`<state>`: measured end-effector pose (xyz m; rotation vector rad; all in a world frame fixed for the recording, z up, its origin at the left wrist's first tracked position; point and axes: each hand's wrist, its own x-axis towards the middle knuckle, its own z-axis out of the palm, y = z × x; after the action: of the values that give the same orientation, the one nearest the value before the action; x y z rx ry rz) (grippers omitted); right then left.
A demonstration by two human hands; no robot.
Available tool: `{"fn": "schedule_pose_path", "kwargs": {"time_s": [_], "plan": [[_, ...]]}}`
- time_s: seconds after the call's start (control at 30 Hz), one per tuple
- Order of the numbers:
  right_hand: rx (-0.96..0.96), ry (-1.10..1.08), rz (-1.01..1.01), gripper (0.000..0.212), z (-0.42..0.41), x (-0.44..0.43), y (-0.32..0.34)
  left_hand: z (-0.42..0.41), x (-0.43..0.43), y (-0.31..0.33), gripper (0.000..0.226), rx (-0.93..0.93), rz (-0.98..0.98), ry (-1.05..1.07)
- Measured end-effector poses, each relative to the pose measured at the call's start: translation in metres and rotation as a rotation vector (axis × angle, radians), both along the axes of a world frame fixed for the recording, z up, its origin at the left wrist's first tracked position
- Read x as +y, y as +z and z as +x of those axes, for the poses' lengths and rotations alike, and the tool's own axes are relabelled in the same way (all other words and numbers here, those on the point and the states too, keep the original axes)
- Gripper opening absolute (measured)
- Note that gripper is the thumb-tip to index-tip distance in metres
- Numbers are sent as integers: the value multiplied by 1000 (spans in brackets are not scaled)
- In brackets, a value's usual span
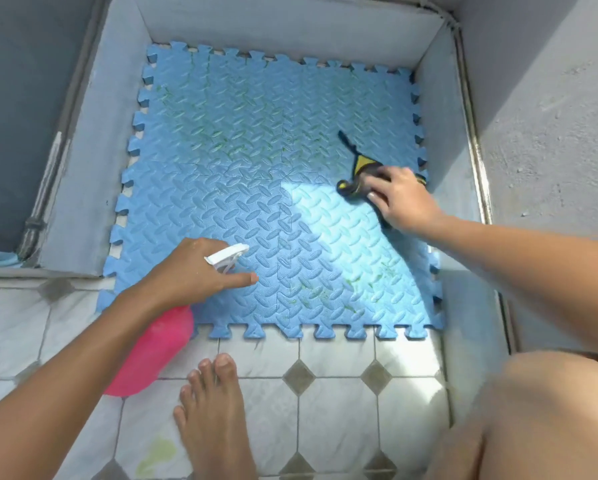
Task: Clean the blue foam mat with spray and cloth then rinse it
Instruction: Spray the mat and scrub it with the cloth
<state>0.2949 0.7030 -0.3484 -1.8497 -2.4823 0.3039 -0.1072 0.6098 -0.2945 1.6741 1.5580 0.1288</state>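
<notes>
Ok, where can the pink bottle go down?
On the white tiled floor between the bare foot and the knee. The far-left part of the blue foam mat is bare too. Crowded: its right edge, where the right hand holds the black-and-yellow cloth, and its near-left corner, by the left hand and pink plastic spray bottle.

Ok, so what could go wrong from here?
1. The right hand works the cloth only at the right side of the mat; green stains farther left could get missed.
2. The bottle in the left hand points across the mat toward the right hand, so spray might hit skin.
3. The bare foot stands on tile by the mat; runoff could make it slippery.
</notes>
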Motion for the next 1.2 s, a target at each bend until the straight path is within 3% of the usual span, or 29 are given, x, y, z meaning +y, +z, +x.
{"fn": "schedule_pose_path", "kwargs": {"time_s": [0.07,0.13,0.3,0.57,0.7,0.83,0.93,1.1,1.2], "plan": [[41,-332,-57,41,22,0,0,5,-2,3,58,-41,21,-16],[42,-408,-108,46,21,2,2,13,-4,12,57,-88,72,-67],[59,-378,-163,49,20,10,8,42,12,21,63,-101,57,-116],[79,-373,-167,47,23,11,9,58,20,9,69,-102,41,-15],[41,-363,-161,48,21,10,9,51,19,15,64,-207,-40,-137],[18,-358,-178,47,20,10,14,49,18,19,38,-213,-167,-207],[5,-338,-192,47,16,7,19,45,4,11,44,-126,-225,-210],[-3,-337,-206,48,10,5,23,30,8,20,51,-78,-67,-227],[-3,-337,-203,48,10,5,22,30,3,19,52,-137,-167,-205]]}}
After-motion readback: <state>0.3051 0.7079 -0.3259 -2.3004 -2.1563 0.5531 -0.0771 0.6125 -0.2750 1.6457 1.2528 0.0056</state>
